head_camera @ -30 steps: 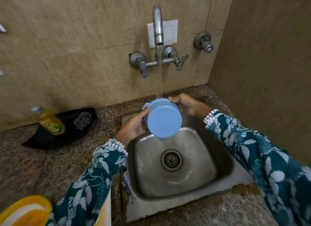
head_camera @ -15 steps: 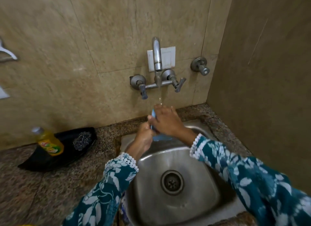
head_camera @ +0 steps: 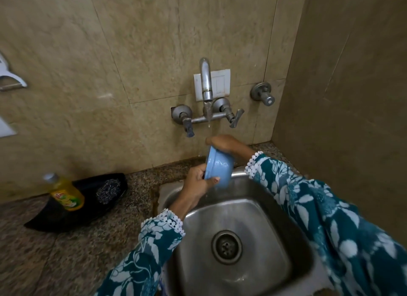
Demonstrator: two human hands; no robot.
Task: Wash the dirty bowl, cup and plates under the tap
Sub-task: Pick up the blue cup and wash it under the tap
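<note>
— Blue bowl (head_camera: 218, 169) held on edge under the tap (head_camera: 206, 84), over the sink (head_camera: 253, 209).
— Hands?
— Left hand (head_camera: 199, 182) curled round the lower rim, right hand (head_camera: 223, 142) gripping the top.
— On the bench (head_camera: 66, 251)?
— Black tray (head_camera: 92, 198) holding a scrubber (head_camera: 108, 191) and a yellow bottle (head_camera: 66, 194).

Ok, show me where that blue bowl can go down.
Bare granite counter lies between the black tray and the sink; the sink floor round the drain is bare too. The tray is crowded: soap bottle, steel scrubber.
</note>
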